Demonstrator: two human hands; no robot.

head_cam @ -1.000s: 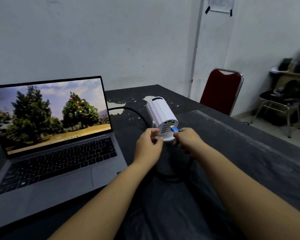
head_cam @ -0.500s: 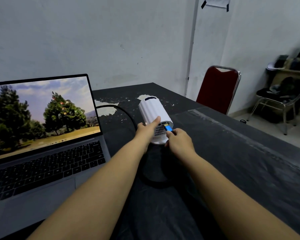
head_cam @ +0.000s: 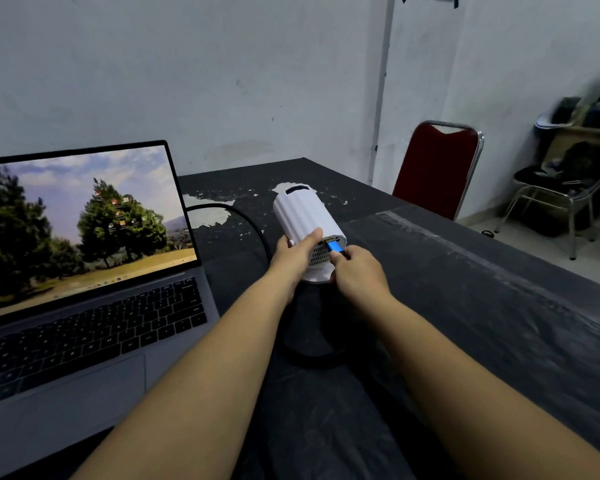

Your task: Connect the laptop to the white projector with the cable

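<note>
Nearest: both forearms reach fwd over the dark-covered tabletop (head_cam: 499,306), w/ a loop of black cable (head_cam: 312,358) lying on the cover between them, near the near edge. Laptop (head_cam: 84,306) sits open at the left edge, screen lit; cable arcs off behind its right side, but whether it's plugged in there can't be told.

Mid-tabletop: right hand (head_cam: 359,275) has its fingers (head_cam: 350,252) pinched on the blue plug (head_cam: 335,245), metal tip right at a port on the rear face of the white projector (head_cam: 309,220). Plug looks touching the port mouth, prob. not fully seated — blue body all showing. Left hand (head_cam: 295,254) is wrapped round the projector's near end, thumb on top, bracing it. Projector lies tilted, lens end pointing toward the far edge.

Step in hand: inserting plug at projector end. Next calls for: keep plug square to the port, push straight in along projector's axis, left hand resisting so the body doesn't slide away. If it baulks, check orientation, don't force.

Beyond far-right corner: red chair (head_cam: 433,168) by the wall.
</note>
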